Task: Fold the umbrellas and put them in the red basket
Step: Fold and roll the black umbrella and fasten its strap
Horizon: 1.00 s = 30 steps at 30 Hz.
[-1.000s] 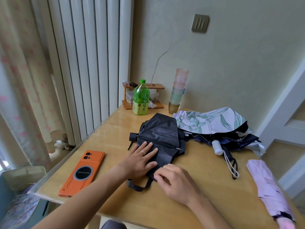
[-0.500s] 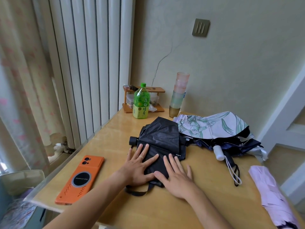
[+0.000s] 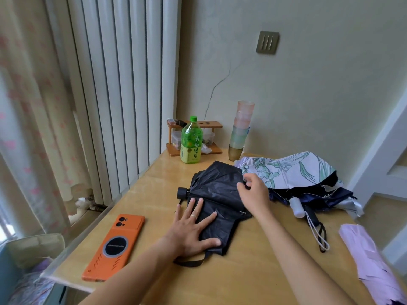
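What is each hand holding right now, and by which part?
Right hand pinches the black umbrella by a canopy fold at its far right edge. Left hand holds nothing; it presses flat on the near fabric.

Bright daylight from left window; edges warped, slight blur.
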### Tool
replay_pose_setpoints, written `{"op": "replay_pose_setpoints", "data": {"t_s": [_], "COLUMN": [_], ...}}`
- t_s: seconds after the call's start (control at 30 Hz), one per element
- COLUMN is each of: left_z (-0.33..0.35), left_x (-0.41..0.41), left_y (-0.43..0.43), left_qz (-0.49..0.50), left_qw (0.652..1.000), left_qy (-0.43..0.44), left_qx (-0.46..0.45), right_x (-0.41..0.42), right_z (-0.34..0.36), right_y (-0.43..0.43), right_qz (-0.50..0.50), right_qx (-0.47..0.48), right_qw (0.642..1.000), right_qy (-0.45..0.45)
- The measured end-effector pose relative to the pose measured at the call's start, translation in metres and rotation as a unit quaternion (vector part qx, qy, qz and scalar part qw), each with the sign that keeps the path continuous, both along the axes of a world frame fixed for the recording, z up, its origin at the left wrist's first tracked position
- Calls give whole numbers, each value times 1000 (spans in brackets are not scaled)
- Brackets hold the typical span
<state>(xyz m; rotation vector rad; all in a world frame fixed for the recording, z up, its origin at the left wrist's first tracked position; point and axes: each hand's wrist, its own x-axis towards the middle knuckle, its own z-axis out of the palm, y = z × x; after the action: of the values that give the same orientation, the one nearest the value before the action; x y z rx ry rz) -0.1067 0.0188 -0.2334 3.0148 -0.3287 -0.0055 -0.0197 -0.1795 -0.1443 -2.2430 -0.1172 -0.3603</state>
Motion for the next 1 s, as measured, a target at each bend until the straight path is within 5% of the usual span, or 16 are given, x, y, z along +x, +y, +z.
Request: {"op": "replay_pose_setpoints", "data": {"t_s": [0.1,0.27,0.47,0.6,0.8,1.0], "left_z": [0,0,-1,2,10,20], "left_x": [-1,0,-1,-5,-11,-19], "left_y": [1,0,1,3,17,23], "left_qz": [-3,1,-2,15,109,105], "left_qw": [1000,1000,999,989,912,884], "left_qy": [2,0,-19,-53,-239,-225], "left_qx": [0,-2,-37,-141,-315,-395], "right_x": [26,36,-19,-58,-92,-99], "right_z": [8,7,2,-17,-50,-53], "right_y": [5,13,23,14,-11,-18], "right_qz": [-11,44,110,163,134,164], "right_qx": [152,277,226,231,162,67], "right_qw": [979,952,968,959,977,980], "right_qy": [134,125,23,-4,-31,-95]}}
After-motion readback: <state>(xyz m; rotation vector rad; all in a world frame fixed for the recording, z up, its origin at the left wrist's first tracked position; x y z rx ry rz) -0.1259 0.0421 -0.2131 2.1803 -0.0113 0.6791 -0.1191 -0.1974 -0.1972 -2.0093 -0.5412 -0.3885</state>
